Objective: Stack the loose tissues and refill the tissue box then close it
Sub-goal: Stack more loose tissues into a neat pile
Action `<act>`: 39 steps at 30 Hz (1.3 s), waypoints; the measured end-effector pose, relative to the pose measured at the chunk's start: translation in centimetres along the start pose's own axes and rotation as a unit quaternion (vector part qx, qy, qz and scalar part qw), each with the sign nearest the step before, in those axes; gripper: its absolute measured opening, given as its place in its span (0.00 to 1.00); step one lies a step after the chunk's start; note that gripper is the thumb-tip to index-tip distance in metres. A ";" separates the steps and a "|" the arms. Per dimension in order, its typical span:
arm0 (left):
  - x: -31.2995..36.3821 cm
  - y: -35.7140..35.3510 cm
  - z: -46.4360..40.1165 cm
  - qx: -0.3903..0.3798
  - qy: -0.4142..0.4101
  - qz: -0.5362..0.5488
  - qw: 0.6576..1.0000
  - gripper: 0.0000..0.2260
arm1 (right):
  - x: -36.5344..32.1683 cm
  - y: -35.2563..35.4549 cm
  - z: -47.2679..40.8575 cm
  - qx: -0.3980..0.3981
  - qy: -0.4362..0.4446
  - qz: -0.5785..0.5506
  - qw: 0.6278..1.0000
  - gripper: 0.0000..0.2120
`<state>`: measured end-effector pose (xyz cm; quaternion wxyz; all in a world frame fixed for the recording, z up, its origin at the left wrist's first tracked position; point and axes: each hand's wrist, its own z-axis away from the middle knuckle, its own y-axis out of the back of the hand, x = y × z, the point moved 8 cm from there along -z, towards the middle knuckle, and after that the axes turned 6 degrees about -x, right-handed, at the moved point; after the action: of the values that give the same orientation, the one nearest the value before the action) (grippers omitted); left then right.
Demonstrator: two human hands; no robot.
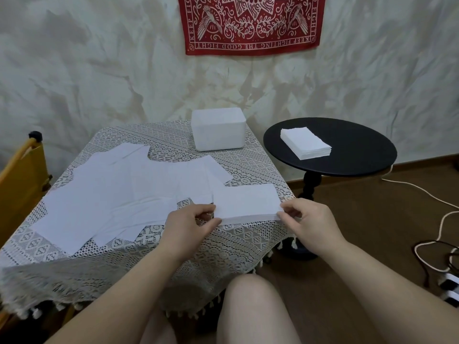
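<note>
A small stack of white tissues [246,203] lies at the near right of the lace-covered table [159,247]. My left hand [188,227] pinches its left end and my right hand [308,224] pinches its right end. Several loose white tissues [106,194] lie spread and overlapping over the table's left and middle. The white tissue box [218,129] stands at the table's far edge, its top looking closed. A second, thicker tissue stack [305,143] rests on the round black side table [347,157] to the right.
A yellow wooden chair [19,175] stands left of the table. White and dark cables [442,219] and a power strip [450,286] lie on the brown floor at right. A red printed cloth [250,23] hangs on the wall. My knees are below the table's edge.
</note>
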<state>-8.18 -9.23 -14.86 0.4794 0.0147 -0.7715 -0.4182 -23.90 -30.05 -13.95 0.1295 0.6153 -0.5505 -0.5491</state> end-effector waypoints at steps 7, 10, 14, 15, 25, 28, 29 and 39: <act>0.0 0.0 0.0 -0.005 -0.008 -0.009 1.000 0.11 | -0.3 -0.3 -0.2 -0.007 0.032 0.030 0.999 0.06; 0.4 -0.3 0.0 -0.012 -0.039 -0.046 0.998 0.13 | -0.4 -0.5 -0.2 -0.012 0.053 0.059 0.997 0.11; 0.8 -1.0 0.1 -0.035 -0.071 -0.108 0.991 0.17 | -0.9 -1.3 -0.8 -0.067 0.085 0.136 0.985 0.19; 0.8 -1.1 0.0 -0.037 -0.071 -0.116 0.990 0.17 | -1.2 -1.4 -1.0 -0.079 0.095 0.151 0.981 0.18; 0.9 -1.2 0.0 -0.048 -0.071 -0.136 0.987 0.18 | -1.7 -0.5 -2.4 -0.120 0.128 0.160 0.971 0.06; 1.3 -0.3 0.2 -0.005 -0.061 -0.098 0.993 0.21 | -3.8 0.4 -2.1 -0.064 0.169 0.174 0.968 0.10; 1.3 0.4 0.4 0.027 -0.043 -0.072 0.996 0.21 | -4.7 0.6 -1.9 -0.047 0.181 0.171 0.968 0.12; -1.2 0.4 0.9 0.010 0.192 0.232 0.954 0.36 | -12.0 -5.4 1.2 -0.081 0.240 0.066 0.965 0.11</act>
<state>-8.03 -7.91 -15.58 0.7018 -0.0797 -0.6515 -0.2770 -19.49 -17.78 -12.08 0.3433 0.6789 -0.4963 -0.4182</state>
